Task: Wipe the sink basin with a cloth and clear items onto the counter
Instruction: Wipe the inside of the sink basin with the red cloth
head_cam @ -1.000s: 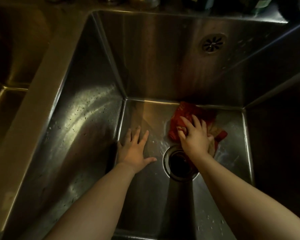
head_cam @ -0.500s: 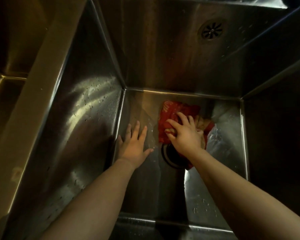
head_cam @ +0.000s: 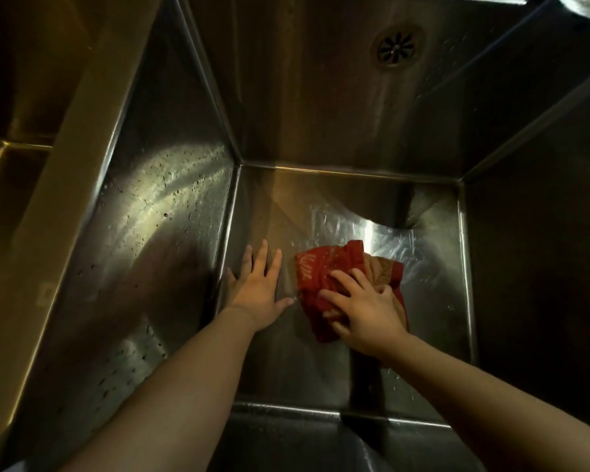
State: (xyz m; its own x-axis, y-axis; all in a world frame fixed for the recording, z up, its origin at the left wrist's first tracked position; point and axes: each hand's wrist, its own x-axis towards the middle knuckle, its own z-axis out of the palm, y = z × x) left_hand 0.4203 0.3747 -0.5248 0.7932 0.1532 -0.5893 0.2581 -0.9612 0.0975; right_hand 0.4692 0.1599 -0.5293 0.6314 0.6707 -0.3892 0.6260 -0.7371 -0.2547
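Cloth [head_cam: 312, 272]: one, red with a tan patch, bunched. It lies on the basin floor about midway between the far and near walls, slightly toward the right wall.
Right hand [head_cam: 367, 313]: one, on top of the cloth. The fingers are spread and slightly bent and press it against the floor. No pinch or lift seen.
Left hand [head_cam: 258, 289]: one, palm down on bare floor just beside the foot of the left wall. The fingers are straight and spread, holding nothing. The thumb tip is near the cloth's left edge.
Forearms: two, bare, entering over the near wall.
Sink basin [head_cam: 321, 376]: one, steel, deep, square-cornered.
Wet streaks [head_cam: 385, 238]: one patch on the floor beyond the cloth, toward the far right corner.
Droplets [head_cam: 171, 185]: many on the left wall, too small to count.
Overflow grille [head_cam: 397, 47]: one, round, high on the far wall, right of centre.
Divider rim [head_cam: 58, 185]: one, along the basin's left edge.
Second basin [head_cam: 17, 107]: one, left of the divider rim, partly in view.
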